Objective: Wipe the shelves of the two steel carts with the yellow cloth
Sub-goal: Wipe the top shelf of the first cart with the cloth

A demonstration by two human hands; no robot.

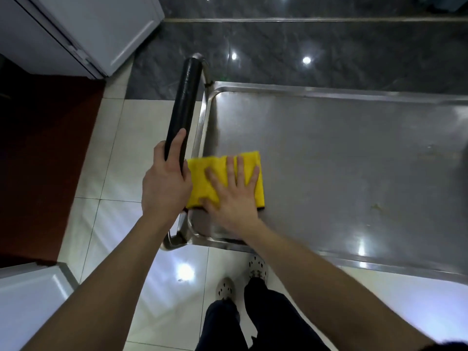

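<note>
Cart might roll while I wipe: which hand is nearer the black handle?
Left. The left hand grips the near end of the black handle. The right hand presses flat on the yellow cloth on the steel shelf, just beside the handle.

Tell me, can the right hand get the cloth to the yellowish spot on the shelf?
Probably yes. The right hand lies flat on the cloth, and the shelf between cloth and spot looks bare, so nothing blocks a sideways slide.

glossy white floor tiles (141,287) | dark marble strip (304,46) | white cabinet (83,29)
</note>
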